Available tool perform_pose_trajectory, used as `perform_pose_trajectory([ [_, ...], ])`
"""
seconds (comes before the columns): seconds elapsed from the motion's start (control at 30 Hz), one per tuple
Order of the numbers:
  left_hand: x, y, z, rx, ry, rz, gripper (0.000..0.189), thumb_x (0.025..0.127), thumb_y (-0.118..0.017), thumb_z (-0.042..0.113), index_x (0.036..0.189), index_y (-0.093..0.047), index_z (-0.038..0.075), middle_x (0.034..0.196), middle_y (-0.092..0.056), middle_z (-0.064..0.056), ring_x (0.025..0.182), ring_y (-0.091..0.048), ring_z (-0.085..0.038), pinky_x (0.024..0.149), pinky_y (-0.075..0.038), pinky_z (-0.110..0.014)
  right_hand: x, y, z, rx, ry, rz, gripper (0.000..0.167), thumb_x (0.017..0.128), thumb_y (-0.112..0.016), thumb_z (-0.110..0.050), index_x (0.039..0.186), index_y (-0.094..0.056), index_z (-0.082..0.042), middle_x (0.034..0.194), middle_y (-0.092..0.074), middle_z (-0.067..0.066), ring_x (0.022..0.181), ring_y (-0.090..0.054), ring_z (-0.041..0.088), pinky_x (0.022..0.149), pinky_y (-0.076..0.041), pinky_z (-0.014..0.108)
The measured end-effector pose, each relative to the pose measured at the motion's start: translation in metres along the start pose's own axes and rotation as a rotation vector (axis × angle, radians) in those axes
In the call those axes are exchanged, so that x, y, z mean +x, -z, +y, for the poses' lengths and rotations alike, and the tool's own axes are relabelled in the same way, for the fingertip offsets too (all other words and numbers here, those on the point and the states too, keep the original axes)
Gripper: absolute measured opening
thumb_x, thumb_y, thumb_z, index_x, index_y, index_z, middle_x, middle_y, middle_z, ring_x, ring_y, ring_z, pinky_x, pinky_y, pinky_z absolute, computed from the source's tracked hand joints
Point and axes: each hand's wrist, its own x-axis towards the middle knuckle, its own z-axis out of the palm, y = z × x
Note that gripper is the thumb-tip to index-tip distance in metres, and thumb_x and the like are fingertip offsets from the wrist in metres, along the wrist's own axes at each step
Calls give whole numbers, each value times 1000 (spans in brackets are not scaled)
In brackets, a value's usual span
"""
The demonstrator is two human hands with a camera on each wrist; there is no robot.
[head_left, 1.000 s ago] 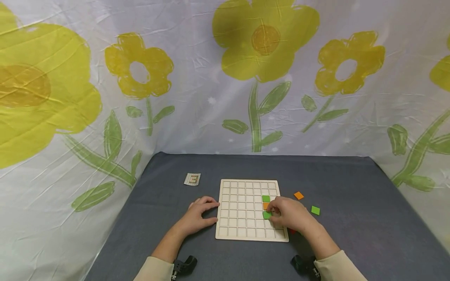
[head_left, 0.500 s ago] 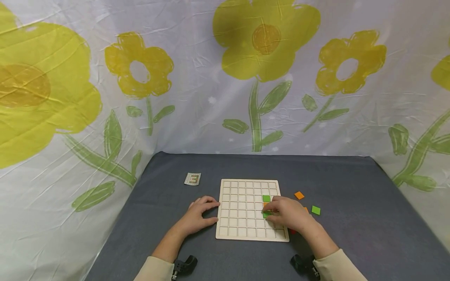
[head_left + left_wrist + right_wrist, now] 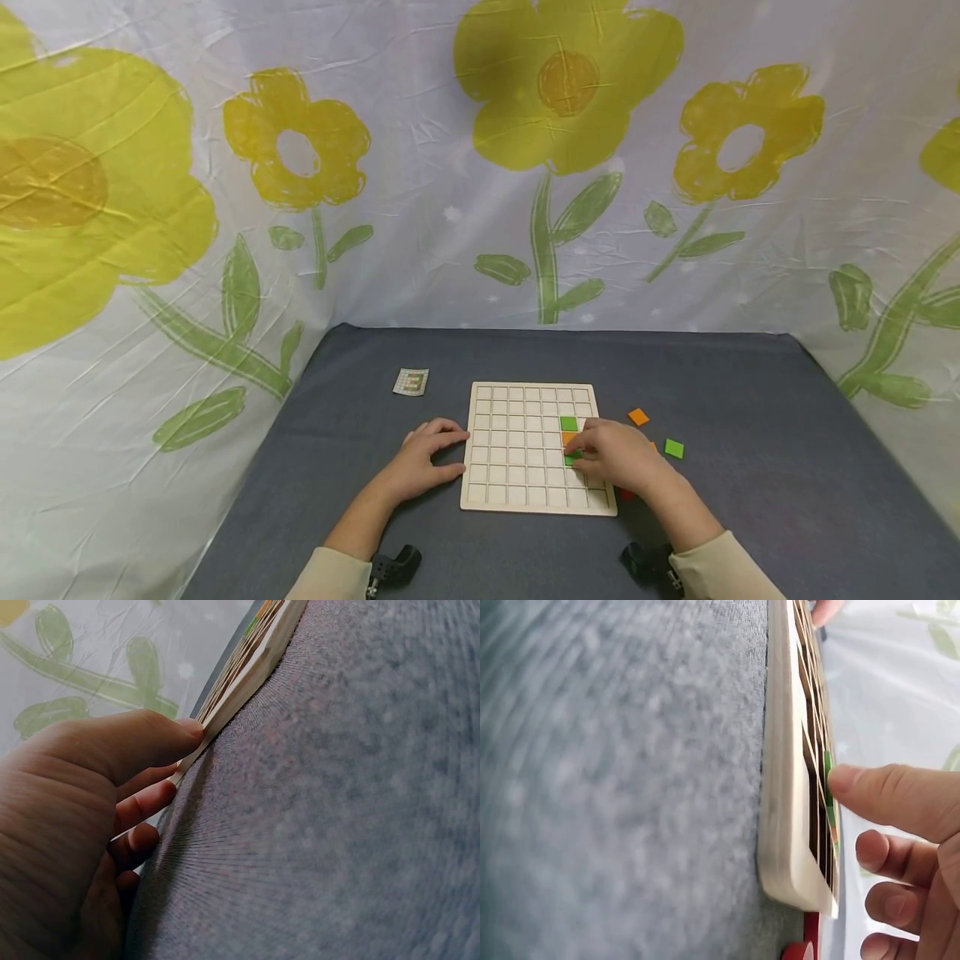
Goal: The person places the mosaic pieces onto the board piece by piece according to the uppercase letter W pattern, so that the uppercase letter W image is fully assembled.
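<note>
A wooden grid board (image 3: 510, 467) lies on the dark cloth. My left hand (image 3: 422, 462) rests against its left edge, thumb and index fingertips touching the rim, as the left wrist view shows at the board's side (image 3: 238, 686). Over the board's right part, my right hand (image 3: 618, 454) pinches a green square tile (image 3: 570, 460) between thumb and fingers. In the right wrist view the thumb presses on this green tile (image 3: 827, 776), which stands slightly proud of the grid. Just beyond it in the same column sit an orange tile (image 3: 568, 437) and another green tile (image 3: 568, 423).
Right of the board lie an orange tile (image 3: 638, 417) and a green tile (image 3: 674, 448), with another orange piece partly behind my right hand. Red pieces (image 3: 627, 494) show by the board's right edge. A small pattern card (image 3: 411, 382) lies at the back left.
My right fingertips shift slightly left over the green tile, then back right, and the tile shifts a little with them. My left hand stays at the board's edge.
</note>
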Motion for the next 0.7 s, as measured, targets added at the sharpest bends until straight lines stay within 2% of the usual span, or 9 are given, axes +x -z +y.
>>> perform_pose_trajectory([
  [0.27, -1, 0, 0, -2, -9, -6, 48, 91, -79, 23, 137, -68, 11, 131, -58, -2, 123, -51, -26, 102, -33, -55, -10, 8, 10, 66, -94, 3, 15, 93, -77, -20, 107, -80, -21, 85, -53, -11, 65, -45, 4, 59, -41, 27],
  [0.47, -1, 1, -1, -1, -5, -8, 49, 92, -79, 25, 138, -67, 12, 132, -57, -1, 123, -51, -25, 103, -33, -54, -19, 14, 21, 54, -81, 41, 14, 95, -75, -20, 109, -79, -20, 83, -50, -14, 65, -45, 3, 58, -40, 27],
  [0.6, -1, 1, -1, -6, -5, -6, 49, 92, -79, 24, 137, -67, 13, 132, -57, -1, 124, -51, -26, 102, -33, -54, -23, 18, 24, 51, -104, 61, 13, 95, -75, -19, 107, -78, -18, 84, -53, -15, 72, -48, 6, 62, -42, 29],
  [0.7, -1, 0, -2, -7, -6, -4, 49, 92, -79, 24, 137, -67, 13, 132, -57, -1, 124, -51, -26, 102, -33, -54, -26, 21, 26, 57, -133, 55, 14, 94, -76, -18, 108, -78, -16, 82, -53, -13, 71, -47, 7, 64, -43, 31],
])
